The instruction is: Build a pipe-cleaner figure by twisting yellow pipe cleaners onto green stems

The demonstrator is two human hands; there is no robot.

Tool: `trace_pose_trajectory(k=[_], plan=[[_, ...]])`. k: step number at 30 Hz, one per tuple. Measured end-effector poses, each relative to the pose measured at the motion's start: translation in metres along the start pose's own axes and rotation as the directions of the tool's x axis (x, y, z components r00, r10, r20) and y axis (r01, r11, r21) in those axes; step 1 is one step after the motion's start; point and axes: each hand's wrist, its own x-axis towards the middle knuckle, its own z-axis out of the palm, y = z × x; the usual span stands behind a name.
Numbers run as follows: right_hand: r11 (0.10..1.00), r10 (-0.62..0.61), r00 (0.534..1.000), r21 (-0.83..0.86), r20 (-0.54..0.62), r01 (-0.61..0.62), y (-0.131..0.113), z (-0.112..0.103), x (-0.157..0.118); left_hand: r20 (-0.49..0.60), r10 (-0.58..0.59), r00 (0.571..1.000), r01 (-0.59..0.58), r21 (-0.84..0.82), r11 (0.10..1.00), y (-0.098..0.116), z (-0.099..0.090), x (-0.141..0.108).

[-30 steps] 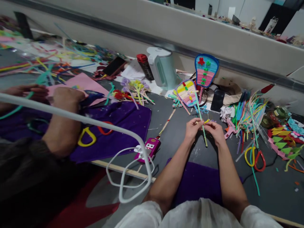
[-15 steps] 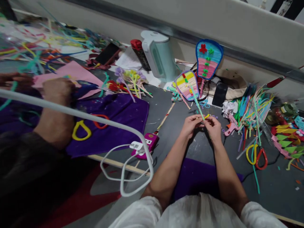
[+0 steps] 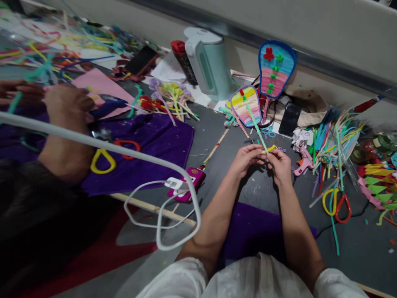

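Note:
Close together over the grey table, my left hand (image 3: 248,159) and my right hand (image 3: 281,164) pinch a pale green pipe cleaner (image 3: 256,126). A short yellow piece (image 3: 269,149) shows between the fingertips of both hands. The green stem reaches up across a small fan-shaped piece (image 3: 246,106) with yellow, cream and pink stripes. Behind it leans a larger blue-edged fan shape (image 3: 277,68) bearing a red flower and green bits. The exact grip of the fingertips is too small to make out.
A kettle (image 3: 211,62) and a dark bottle (image 3: 183,62) stand near the wall. On the right lie scissors (image 3: 342,209), a pink glue gun (image 3: 303,161) and many pipe cleaners. A white cable (image 3: 124,150) crosses the left side, near another person's hands (image 3: 66,99).
The view has shifted slightly. My left fingers have spread a little, and the yellow piece sits a bit differently between my hands. The other person's hand has moved left.

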Motion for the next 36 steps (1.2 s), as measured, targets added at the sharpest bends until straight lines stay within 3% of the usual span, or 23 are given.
trace_pose_trajectory(k=[11, 19, 27, 36], plan=[[0.998, 0.052, 0.997, 0.017, 0.062, -0.053, -0.0021, 0.0001, -0.0008, -0.006, -0.048, 0.999, 0.046, -0.165, 0.985, -0.0023, -0.0033, 0.0027], [0.999, 0.022, 0.997, 0.039, 0.073, -0.025, -0.0003, 0.0009, -0.0010, -0.032, -0.070, 0.997, 0.061, -0.222, 0.973, -0.0006, -0.0035, 0.0018], [0.995, 0.077, 0.997, 0.058, 0.004, -0.077, 0.0023, 0.0000, 0.0028, -0.021, -0.047, 0.999, 0.042, -0.198, 0.979, -0.0004, -0.0021, 0.0019], [0.984, 0.095, 0.996, 0.151, 0.000, -0.094, 0.0042, 0.0020, 0.0034, -0.060, -0.038, 0.997, 0.027, -0.164, 0.986, 0.0001, -0.0036, 0.0015]])
